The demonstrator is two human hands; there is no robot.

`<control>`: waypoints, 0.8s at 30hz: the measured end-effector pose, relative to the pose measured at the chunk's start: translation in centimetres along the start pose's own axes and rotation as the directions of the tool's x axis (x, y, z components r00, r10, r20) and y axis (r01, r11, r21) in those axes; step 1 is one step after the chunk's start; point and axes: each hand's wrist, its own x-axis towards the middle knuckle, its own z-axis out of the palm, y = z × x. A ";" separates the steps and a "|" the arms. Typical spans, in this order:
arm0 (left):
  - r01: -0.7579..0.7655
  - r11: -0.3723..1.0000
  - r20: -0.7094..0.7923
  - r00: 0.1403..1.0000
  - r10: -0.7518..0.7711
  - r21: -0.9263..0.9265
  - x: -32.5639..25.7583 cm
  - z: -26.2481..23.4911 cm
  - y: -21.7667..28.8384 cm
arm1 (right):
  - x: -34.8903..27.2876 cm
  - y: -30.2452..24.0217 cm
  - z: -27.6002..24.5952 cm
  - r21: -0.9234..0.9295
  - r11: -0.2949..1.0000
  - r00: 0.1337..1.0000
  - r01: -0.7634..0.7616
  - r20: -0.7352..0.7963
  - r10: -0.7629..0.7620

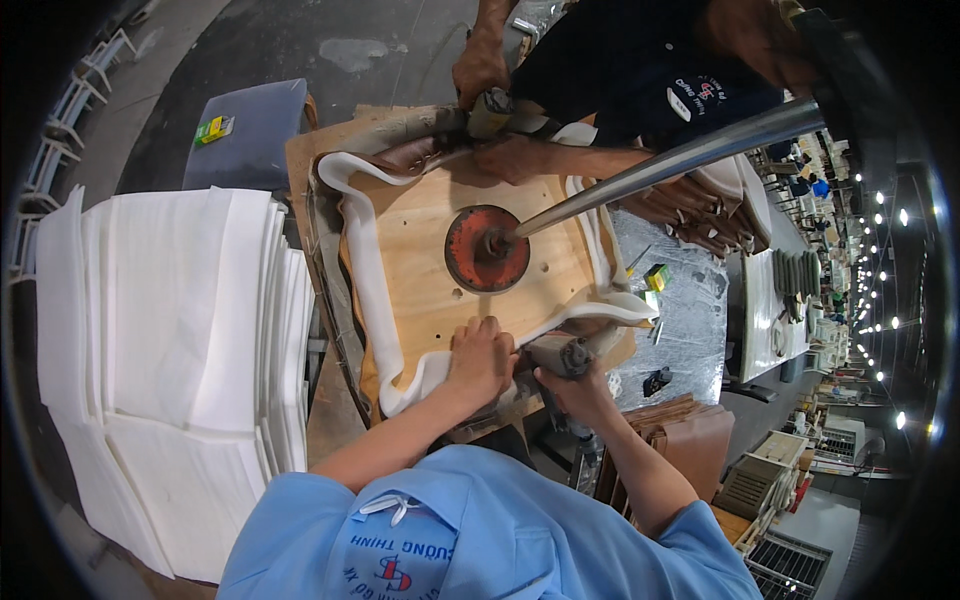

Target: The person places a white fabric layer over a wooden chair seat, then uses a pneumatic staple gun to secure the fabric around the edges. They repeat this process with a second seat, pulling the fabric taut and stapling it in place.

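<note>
Head camera view, looking down at a workbench in a large factory hall. Left hand (480,358) lies flat, fingers together, pressing the near edge of a plywood seat board (440,255) and the white foam padding (372,300) that curls up around its rim. Just to the right of it, right hand (572,385) is clamped around the grip of a grey pneumatic stapler (562,352), its nose touching the board's near edge. Beyond both hands, in the middle of the board, a round red press disc (487,248) sits on the wood, with a shiny metal rod (680,158) slanting away up to the right. On the far side, another person's hands (500,130) work the opposite edge with a second tool. Left of the left hand stands a tall stack of white foam sheets (180,330), and beyond it a grey padded stool (250,130). Right of the right hand lie a silvery table surface (685,310) and brown upholstered seat pieces (690,440). Farther right, rows of ceiling lights (880,290) recede down the hall. Far floor is grey concrete (300,40).
</note>
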 end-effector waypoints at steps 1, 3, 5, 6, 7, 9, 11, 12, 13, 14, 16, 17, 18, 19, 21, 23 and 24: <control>-0.003 1.000 0.024 1.000 0.003 -0.016 0.0 -0.5 -0.3 | -0.1 0.0 -0.1 0.005 0.999 0.999 -0.036 0.012 0.036; -0.005 0.999 0.028 1.000 0.007 -0.052 0.1 -0.8 -0.4 | -0.1 -0.6 -0.7 0.030 0.990 0.989 -0.138 0.055 0.136; -0.006 0.996 -0.013 1.000 0.005 -0.088 0.3 -0.7 -0.7 | -0.2 -1.7 -0.9 0.067 0.981 0.980 -0.185 0.090 0.179; 0.010 0.995 -0.014 1.000 -0.011 -0.097 0.2 -0.5 -0.6 | -0.7 -1.9 -0.9 0.084 0.981 0.981 -0.177 0.089 0.170; 0.026 0.994 -0.015 0.999 -0.028 -0.106 0.2 -0.4 -0.6 | -1.0 -1.9 -0.8 0.101 0.981 0.983 -0.169 0.089 0.160; 0.046 0.993 -0.022 0.999 -0.048 -0.110 0.1 -0.2 -0.4 | -1.1 -1.4 -0.3 0.150 0.971 0.979 -0.188 0.110 0.172; 0.051 0.993 -0.036 0.998 -0.055 -0.104 -0.1 -0.1 -0.2 | -1.2 -1.0 -0.2 0.161 0.967 0.976 -0.198 0.124 0.179; 0.051 0.993 -0.046 0.997 -0.056 -0.110 -0.1 0.0 -0.2 | -1.0 -1.0 -0.1 0.147 0.970 0.976 -0.195 0.132 0.176; 0.050 0.992 -0.057 0.997 -0.057 -0.117 -0.2 0.0 -0.2 | -0.9 -1.0 -0.1 0.133 0.973 0.975 -0.190 0.139 0.172; 0.050 0.991 -0.068 0.996 -0.058 -0.123 -0.2 0.0 -0.1 | -0.7 -1.0 0.1 0.121 0.975 0.977 -0.189 0.128 0.173; 0.023 0.989 -0.089 0.995 -0.037 -0.148 -0.3 0.1 -0.4 | -0.5 -1.0 0.5 0.100 0.978 0.980 -0.182 0.105 0.172; 0.009 0.987 -0.099 0.995 -0.026 -0.160 -0.3 0.1 -0.5 | -0.4 -0.8 0.6 0.067 0.985 0.985 -0.157 0.082 0.152; 0.007 0.989 -0.058 0.998 -0.016 -0.151 -0.2 0.1 -0.7 | -0.3 -0.7 0.8 0.036 0.991 0.991 -0.126 0.054 0.124; 0.003 0.990 -0.015 1.000 -0.005 -0.141 -0.1 0.0 -1.1 | -0.3 -0.5 0.7 0.020 0.992 0.992 -0.123 0.045 0.122; -0.005 0.993 0.042 0.999 0.010 -0.120 0.2 -0.3 -1.4 | -0.1 -0.4 0.6 0.004 0.990 0.989 -0.142 0.048 0.141; -0.013 0.995 0.070 0.997 0.020 -0.098 0.6 -0.5 -1.5 | -0.3 -0.6 0.3 0.044 0.981 0.980 -0.189 0.068 0.186; -0.016 0.995 0.048 0.999 0.020 -0.098 0.6 -0.4 -1.5 | -0.5 -1.1 0.1 0.084 0.973 0.974 -0.216 0.086 0.209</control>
